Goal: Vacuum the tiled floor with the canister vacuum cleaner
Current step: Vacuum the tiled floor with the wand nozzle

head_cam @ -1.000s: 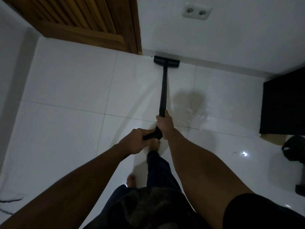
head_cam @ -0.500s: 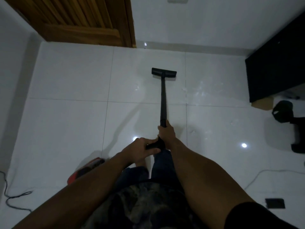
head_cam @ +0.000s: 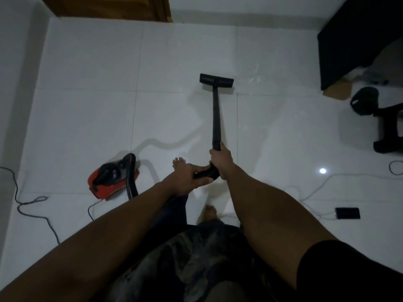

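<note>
A person stands on a shiny white tiled floor (head_cam: 87,118) and holds a long black wand (head_cam: 216,114) with both hands. The right hand (head_cam: 221,162) is wrapped tight around the lower end of the wand, and the left hand (head_cam: 185,177) is closed around the curved black handle (head_cam: 205,172) just behind it. The wand points away from the person, and its flat black floor head (head_cam: 216,80) sits on the tiles out in front, well away from the far wall. The red canister vacuum cleaner (head_cam: 111,178) rests on the floor to the left of the person's legs, with a thick black hose (head_cam: 130,177) bending up and over it. A thin dark cord (head_cam: 32,205) snakes over the tiles at the left. A bare foot (head_cam: 179,163) shows near the hands. At the right stand a black chair base (head_cam: 388,129) and a small dark flat thing (head_cam: 347,213) with a pale cable (head_cam: 316,188). A wooden door (head_cam: 109,6) is at the top left.
</note>
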Motion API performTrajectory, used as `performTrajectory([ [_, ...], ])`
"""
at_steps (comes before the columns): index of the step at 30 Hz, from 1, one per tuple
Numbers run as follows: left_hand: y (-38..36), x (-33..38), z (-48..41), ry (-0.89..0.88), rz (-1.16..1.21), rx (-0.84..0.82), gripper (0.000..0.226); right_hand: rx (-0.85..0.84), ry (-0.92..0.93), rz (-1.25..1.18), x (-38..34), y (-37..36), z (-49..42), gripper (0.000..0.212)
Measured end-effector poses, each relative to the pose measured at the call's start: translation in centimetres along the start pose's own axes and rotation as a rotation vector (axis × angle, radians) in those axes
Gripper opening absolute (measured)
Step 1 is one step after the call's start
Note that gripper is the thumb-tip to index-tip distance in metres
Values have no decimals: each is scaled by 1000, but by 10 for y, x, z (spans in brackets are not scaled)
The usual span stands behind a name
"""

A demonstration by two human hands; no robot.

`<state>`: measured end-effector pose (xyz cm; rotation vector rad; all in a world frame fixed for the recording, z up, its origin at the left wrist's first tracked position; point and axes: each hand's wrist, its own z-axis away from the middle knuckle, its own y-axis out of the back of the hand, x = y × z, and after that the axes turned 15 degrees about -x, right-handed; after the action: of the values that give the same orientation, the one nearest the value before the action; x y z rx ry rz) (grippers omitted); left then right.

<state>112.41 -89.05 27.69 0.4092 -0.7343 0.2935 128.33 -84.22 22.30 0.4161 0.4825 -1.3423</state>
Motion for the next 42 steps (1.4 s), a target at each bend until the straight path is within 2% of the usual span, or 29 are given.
performTrajectory([
  [4,-74,25,33,30,99,6,51,3,-19,9,64,11,47,59],
  [8,-127,41,62,27,138,-15,42,1,-46,-6,117,11,84,54],
  [11,-164,40,77,61,145,-27,45,16,-66,-30,154,7,108,51],
  [20,-296,40,131,3,68,-56,48,36,-51,-47,277,4,193,48],
  [28,-399,35,166,6,82,-115,46,25,-137,-39,370,0,259,45],
  [31,-416,42,171,-3,113,-143,48,20,-180,-50,413,6,243,62],
  [32,-419,44,170,-6,118,-152,48,15,-175,-74,423,9,238,60],
  [37,-417,51,151,12,104,-182,47,8,-131,-102,396,23,264,36],
  [42,-395,73,117,0,99,-172,44,22,-126,-95,372,55,239,32],
])
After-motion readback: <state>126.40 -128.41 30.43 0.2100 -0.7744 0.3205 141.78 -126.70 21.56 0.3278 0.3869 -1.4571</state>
